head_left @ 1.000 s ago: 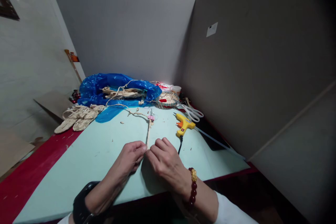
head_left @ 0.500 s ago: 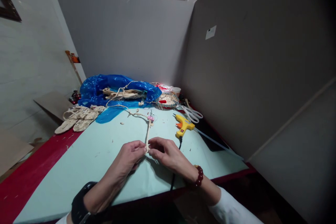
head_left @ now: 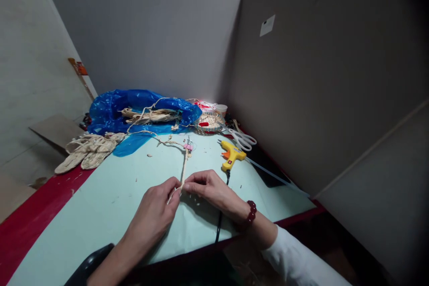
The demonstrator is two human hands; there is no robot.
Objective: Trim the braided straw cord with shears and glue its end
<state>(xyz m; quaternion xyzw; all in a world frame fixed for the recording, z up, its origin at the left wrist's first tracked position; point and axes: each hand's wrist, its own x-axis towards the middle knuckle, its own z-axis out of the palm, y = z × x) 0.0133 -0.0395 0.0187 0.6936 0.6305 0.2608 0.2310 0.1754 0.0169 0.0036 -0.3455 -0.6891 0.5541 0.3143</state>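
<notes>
A pale braided straw cord (head_left: 184, 167) runs from a pink clip (head_left: 188, 147) on the table toward me. My left hand (head_left: 157, 203) pinches the near end of this cord between thumb and fingers, with a loose strand showing across the thumb. Close against it, my right hand (head_left: 209, 187) has thumb and forefinger closed on the cord from the other side. The fingertips almost meet. Beyond the clip, the cord winds back toward a blue plastic bag (head_left: 117, 103).
A yellow glue gun (head_left: 232, 155) lies to the right, its black cable (head_left: 219, 228) running to the front edge. Scissors (head_left: 243, 139) and a round woven basket (head_left: 209, 123) are behind it. Straw sandals (head_left: 90, 149) sit at the left; a straw bundle (head_left: 150, 116) lies in the bag.
The view has tilted down and shifted slightly. My left hand has turned so its back shows more, and a loose strand now shows over its thumb. Both hands still pinch the cord.
</notes>
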